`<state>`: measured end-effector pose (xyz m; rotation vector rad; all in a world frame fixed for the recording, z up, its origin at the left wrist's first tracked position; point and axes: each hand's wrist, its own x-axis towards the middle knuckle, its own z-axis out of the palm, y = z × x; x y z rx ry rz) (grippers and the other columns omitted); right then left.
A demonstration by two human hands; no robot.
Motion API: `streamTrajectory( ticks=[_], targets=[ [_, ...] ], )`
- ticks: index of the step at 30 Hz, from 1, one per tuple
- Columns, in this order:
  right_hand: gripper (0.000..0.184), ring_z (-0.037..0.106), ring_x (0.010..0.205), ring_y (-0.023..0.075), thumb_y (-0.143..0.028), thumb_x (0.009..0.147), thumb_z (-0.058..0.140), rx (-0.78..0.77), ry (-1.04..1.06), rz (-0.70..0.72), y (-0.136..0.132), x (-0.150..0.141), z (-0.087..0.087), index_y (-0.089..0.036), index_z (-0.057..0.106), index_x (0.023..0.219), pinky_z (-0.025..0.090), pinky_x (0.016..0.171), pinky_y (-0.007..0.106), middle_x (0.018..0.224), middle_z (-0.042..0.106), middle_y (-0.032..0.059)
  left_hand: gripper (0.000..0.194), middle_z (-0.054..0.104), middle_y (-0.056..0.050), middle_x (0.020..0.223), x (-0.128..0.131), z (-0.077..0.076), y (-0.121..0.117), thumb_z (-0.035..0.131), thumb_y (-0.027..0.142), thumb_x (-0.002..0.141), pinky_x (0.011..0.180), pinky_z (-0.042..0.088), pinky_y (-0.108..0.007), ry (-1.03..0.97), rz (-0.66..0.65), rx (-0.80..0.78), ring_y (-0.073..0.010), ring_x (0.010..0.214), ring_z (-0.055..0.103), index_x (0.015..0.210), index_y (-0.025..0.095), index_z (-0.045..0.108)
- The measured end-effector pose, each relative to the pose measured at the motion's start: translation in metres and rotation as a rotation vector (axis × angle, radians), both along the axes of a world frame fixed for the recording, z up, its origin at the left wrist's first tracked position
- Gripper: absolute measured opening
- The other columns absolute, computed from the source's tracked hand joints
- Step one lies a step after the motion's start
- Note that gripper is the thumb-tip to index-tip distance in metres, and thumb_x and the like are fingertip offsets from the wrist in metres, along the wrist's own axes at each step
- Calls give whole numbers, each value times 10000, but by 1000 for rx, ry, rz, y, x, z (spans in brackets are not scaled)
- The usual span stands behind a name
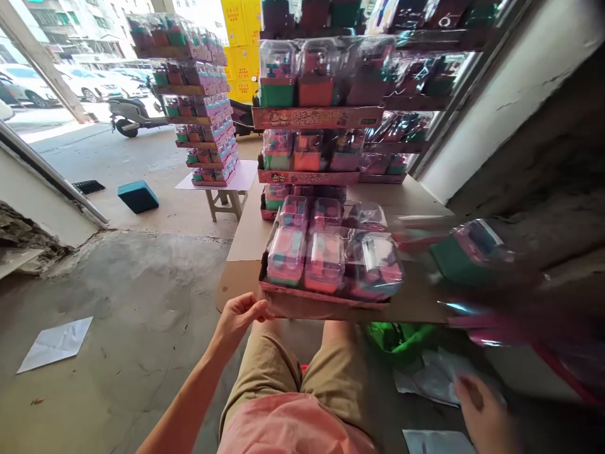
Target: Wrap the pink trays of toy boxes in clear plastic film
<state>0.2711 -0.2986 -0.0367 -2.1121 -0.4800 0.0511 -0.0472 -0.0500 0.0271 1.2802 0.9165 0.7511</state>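
My left hand [242, 316] is at the near left corner of a low printed cardboard tray [326, 299]. Its thumb and fingers are pinched together, and what they grip is too small to make out. Several clear-lidded plastic boxes [285, 252] with coloured bottoms and small items inside fill the tray, which lies at the table's front edge. Low on the right, my right hand [484, 407] is smeared by motion, so its grip does not show. Near it are crumpled clear plastic bags [437, 372]. Farther up, a green-bottomed clear box [466, 252] appears blurred.
Stacked trays of boxes [321, 118] stand behind on the table [246, 243]. Another tall stack [208, 120] rests on a stool [225, 203]. A green bag [399, 340] lies below the table's edge. A teal crate [137, 196] and white sheet [55, 344] are on the floor.
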Motion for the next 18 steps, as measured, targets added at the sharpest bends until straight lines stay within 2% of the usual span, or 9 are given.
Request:
streamTrajectory(
  ticks=[2, 3, 5, 7, 9, 12, 16, 18],
  targets=[
    [497, 568, 674, 215, -650, 593, 598, 128, 142, 109, 36, -8, 20, -219, 615, 839, 424, 575, 352, 779, 632, 68, 413, 694, -55, 595, 0, 0, 0, 711, 529, 643, 581, 439, -240, 7, -1, -6, -139, 563, 583, 556, 159, 549],
    [532, 584, 743, 215, -632, 604, 600, 245, 207, 196, 55, -14, 30, -222, 602, 943, 437, 611, 344, 874, 640, 72, 407, 693, -52, 596, 0, 0, 0, 713, 522, 645, 580, 439, -235, 6, -1, -4, -136, 567, 585, 562, 157, 551],
    [574, 578, 727, 212, -622, 560, 642, 324, 318, 349, 89, -28, 46, -214, 593, 960, 426, 576, 324, 839, 635, 69, 389, 689, -45, 595, 0, -1, 0, 715, 503, 653, 574, 435, -225, 5, -1, 4, -128, 571, 582, 577, 153, 564],
    [524, 559, 678, 198, -604, 565, 659, 351, 371, 398, 111, -40, 53, -214, 585, 906, 412, 540, 311, 771, 616, 54, 372, 684, -41, 589, -1, -1, 0, 711, 482, 671, 574, 433, -222, 7, 1, 0, -122, 567, 574, 586, 152, 562],
    [451, 539, 657, 187, -580, 588, 667, 350, 374, 391, 119, -49, 54, -224, 585, 851, 414, 539, 309, 742, 593, 40, 360, 682, -39, 585, -2, 0, -1, 708, 463, 685, 571, 428, -222, 2, -1, -16, -120, 562, 568, 593, 155, 546],
    [389, 527, 683, 182, -559, 592, 683, 334, 341, 364, 116, -56, 48, -225, 602, 774, 431, 570, 310, 776, 566, 36, 361, 678, -31, 575, -4, 2, -2, 711, 450, 689, 561, 417, -218, -23, -15, -41, -116, 553, 565, 598, 160, 516],
    [432, 520, 714, 171, -560, 610, 676, 344, 258, 289, 114, -59, 44, -210, 622, 856, 447, 598, 309, 885, 544, 43, 368, 667, -14, 555, -5, 6, -3, 713, 440, 694, 546, 402, -206, -48, -36, -72, -104, 537, 558, 600, 163, 490],
    [439, 510, 709, 163, -583, 623, 661, 347, 245, 297, 114, -61, 44, -206, 648, 847, 446, 585, 300, 895, 526, 44, 367, 662, -7, 550, -5, 7, -3, 711, 436, 697, 544, 399, -203, -53, -48, -87, -101, 536, 558, 602, 164, 484]
  ],
)
